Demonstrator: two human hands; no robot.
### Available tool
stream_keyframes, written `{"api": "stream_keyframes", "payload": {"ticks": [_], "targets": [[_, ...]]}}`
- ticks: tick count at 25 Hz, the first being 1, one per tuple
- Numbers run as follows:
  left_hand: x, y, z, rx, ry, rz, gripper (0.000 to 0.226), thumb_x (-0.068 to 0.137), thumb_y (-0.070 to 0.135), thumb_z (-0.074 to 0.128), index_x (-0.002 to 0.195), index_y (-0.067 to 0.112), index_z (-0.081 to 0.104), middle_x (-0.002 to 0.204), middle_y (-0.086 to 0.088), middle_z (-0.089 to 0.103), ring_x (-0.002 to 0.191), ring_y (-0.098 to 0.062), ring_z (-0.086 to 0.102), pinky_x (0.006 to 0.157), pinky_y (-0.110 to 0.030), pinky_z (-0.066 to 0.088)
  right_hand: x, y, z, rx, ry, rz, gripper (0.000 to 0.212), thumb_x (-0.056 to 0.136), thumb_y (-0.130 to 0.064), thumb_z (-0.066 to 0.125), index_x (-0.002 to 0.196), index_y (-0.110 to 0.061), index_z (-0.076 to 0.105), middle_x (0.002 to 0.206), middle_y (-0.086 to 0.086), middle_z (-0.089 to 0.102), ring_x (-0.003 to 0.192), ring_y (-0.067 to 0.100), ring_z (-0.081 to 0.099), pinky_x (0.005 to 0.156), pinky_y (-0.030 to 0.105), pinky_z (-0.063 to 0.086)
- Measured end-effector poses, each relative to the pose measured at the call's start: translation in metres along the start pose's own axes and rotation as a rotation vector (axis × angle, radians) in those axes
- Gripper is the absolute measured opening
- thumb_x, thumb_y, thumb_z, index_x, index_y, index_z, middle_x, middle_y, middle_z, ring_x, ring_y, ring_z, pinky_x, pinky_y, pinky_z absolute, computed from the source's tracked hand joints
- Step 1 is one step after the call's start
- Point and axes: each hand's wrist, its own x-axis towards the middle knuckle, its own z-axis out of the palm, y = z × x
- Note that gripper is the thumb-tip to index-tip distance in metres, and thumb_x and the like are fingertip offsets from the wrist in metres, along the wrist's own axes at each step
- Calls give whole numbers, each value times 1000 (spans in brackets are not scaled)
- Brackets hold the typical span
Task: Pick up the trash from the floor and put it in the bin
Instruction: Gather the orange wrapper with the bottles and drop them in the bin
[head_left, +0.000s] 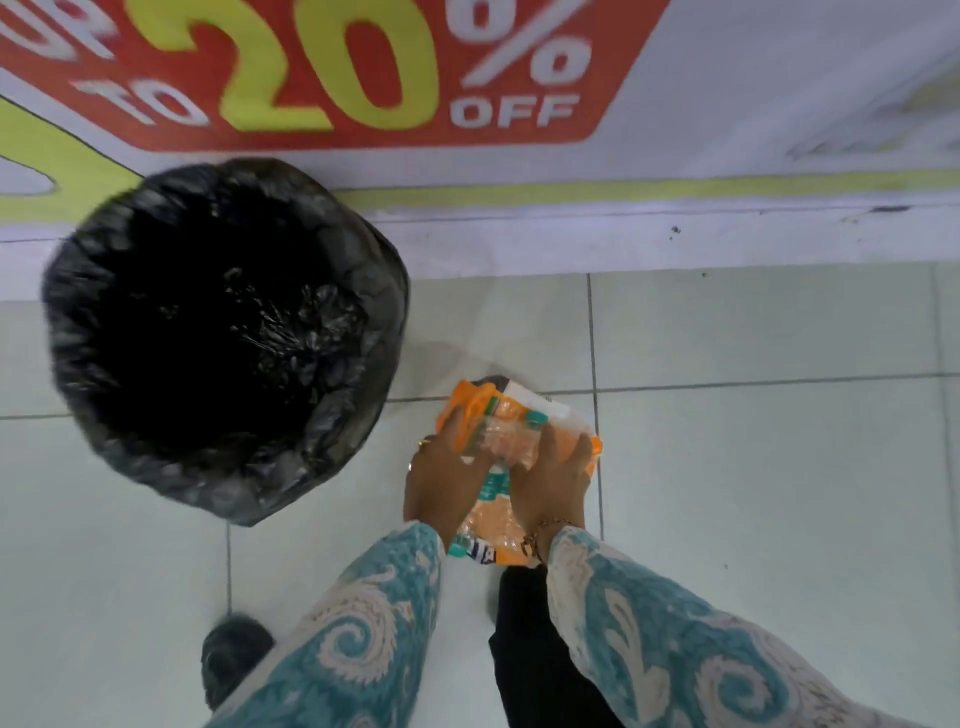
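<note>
A bundle of trash (511, 431), made of orange plastic wrappers and a crumpled clear bottle with teal labels, sits between both my hands just above the tiled floor. My left hand (441, 467) grips its left side and my right hand (553, 473) grips its right side. The bin (93, 338), lined with a black bag and open at the top, stands to the left of the bundle against the wall. Whether the bundle touches the floor is hidden by my hands.
A red and yellow sale banner (332, 73) covers the wall behind the bin. Pale floor tiles (753, 467) stretch to the right. My dark shoe (234, 654) shows at the lower left, a dark trouser leg (524, 649) between my patterned sleeves.
</note>
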Motion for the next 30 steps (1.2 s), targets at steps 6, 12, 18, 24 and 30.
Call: {"api": "stream_keyframes", "payload": {"ticks": [6,12,18,24,30], "targets": [[-105,84,-78,-162,66,45,67,87,21,59,145,33,27,130,-7,59,116,-29,55,96,-42,43,-95,-57,-99,-283,69,-319,50,96,-23,37,143,-29,23,156,15,6,139,40,18,107,47,28],[-125,65,-213,-46,200,117,72,88,24,60,149,24,22,128,-14,60,109,-35,58,86,-39,44,-172,-169,-75,-290,133,-452,52,92,-15,39,141,-29,30,158,14,7,140,36,18,104,45,32],[-99,8,-313,-172,281,85,56,91,24,57,142,27,34,102,-3,67,88,-23,63,79,-35,52,-175,-265,-21,-309,106,-604,53,92,-11,44,141,-27,33,158,13,7,139,40,17,109,47,27],[-37,-34,-337,-197,165,21,62,89,31,59,144,31,31,121,-6,65,100,-26,63,85,-38,54,-133,-290,24,-230,108,-636,64,85,-15,62,142,-18,33,155,14,22,137,38,28,113,51,27],[-8,-46,-323,-176,31,74,68,90,23,61,146,21,23,115,-5,62,96,-25,62,80,-34,49,-105,-277,43,-214,132,-526,66,86,-18,62,143,-18,29,156,12,20,141,36,23,112,51,30]]}}
